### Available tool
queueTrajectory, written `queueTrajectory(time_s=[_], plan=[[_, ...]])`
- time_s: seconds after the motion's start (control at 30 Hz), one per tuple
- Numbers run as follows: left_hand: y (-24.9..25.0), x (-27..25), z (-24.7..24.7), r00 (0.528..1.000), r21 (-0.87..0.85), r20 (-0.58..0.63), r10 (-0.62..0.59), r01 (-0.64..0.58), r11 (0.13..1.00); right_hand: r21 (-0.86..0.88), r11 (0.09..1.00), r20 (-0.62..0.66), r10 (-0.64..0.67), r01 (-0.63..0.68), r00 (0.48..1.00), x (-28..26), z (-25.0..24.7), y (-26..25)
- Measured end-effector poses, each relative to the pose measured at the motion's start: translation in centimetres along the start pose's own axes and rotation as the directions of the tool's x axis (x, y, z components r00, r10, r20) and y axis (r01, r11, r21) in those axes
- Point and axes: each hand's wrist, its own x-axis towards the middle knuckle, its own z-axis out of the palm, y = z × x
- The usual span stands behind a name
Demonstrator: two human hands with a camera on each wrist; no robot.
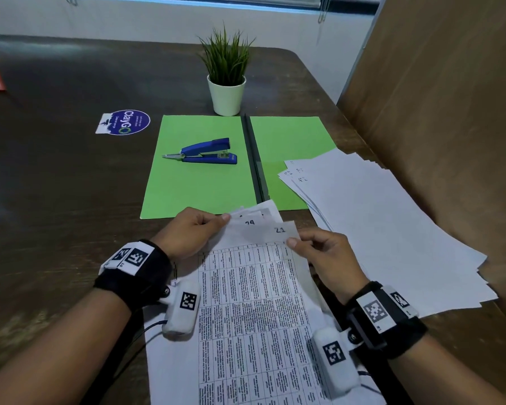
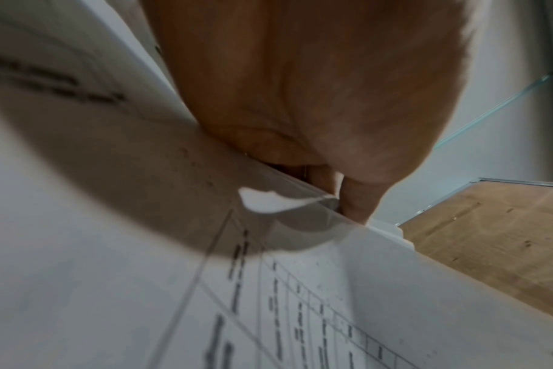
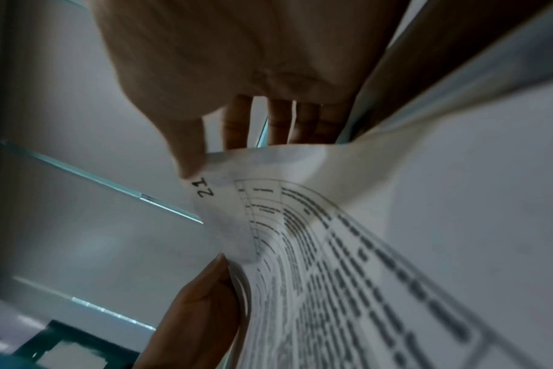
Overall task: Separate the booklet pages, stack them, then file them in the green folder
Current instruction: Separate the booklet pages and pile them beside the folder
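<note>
The booklet [image 1: 254, 311], white pages printed with tables, lies in front of me near the table's front edge. My left hand [image 1: 193, 232] pinches its far left corner, where pages fan out. My right hand [image 1: 319, 252] pinches the corner of the top page marked 21 [image 1: 279, 230], lifted off the rest. In the right wrist view the thumb holds page 21 [image 3: 206, 189] curled upward. The left wrist view shows my fingers [image 2: 357, 199] on the booklet's edge [image 2: 300, 189]. The green folder [image 1: 199, 171] lies open beyond the booklet. Separated pages [image 1: 377, 223] lie fanned at the right, overlapping the folder.
A blue stapler [image 1: 205, 152] sits on the folder's left half. A potted plant [image 1: 227, 83] stands behind the folder. A round sticker [image 1: 123, 122] lies to the left. A brown cardboard wall [image 1: 450, 112] rises at the right.
</note>
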Motion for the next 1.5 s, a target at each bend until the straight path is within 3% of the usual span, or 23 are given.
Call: queueTrajectory(time_s=[0.13, 0.27, 0.57, 0.83, 1.03, 1.5], plan=[[-0.9, 0.7, -0.1, 1.0, 0.014, 0.009, -0.013, 0.013, 1.0, -0.006, 0.998, 0.092, -0.059, 0.059, 0.994, -0.4, 0.3, -0.3], [-0.7, 0.6, -0.1, 1.0, 0.039, 0.008, 0.011, -0.011, 0.999, -0.2, 0.971, 0.135, -0.106, 0.132, 0.985, -0.8, 0.8, 0.0], [-0.2, 0.3, -0.3, 1.0, 0.061, 0.01, 0.009, -0.01, 0.998, -0.3, 0.95, 0.16, -0.041, 0.088, 0.986, -0.3, 1.0, 1.3], [-0.2, 0.2, -0.4, 0.999, 0.051, 0.042, 0.004, -0.006, 0.999, -0.518, 0.852, 0.224, 0.046, 0.079, 0.974, -0.9, 1.2, 0.3], [0.0, 0.0, -0.4, 0.998, 0.031, 0.064, 0.003, -0.005, 1.0, -0.558, 0.82, 0.29, 0.052, 0.125, 0.956, -1.5, 2.2, -0.3], [0.3, -0.3, -0.5, 0.996, 0.03, 0.091, 0.004, -0.007, 1.0, -0.575, 0.809, 0.294, 0.066, 0.122, 0.953, -1.4, 2.5, -0.3]])
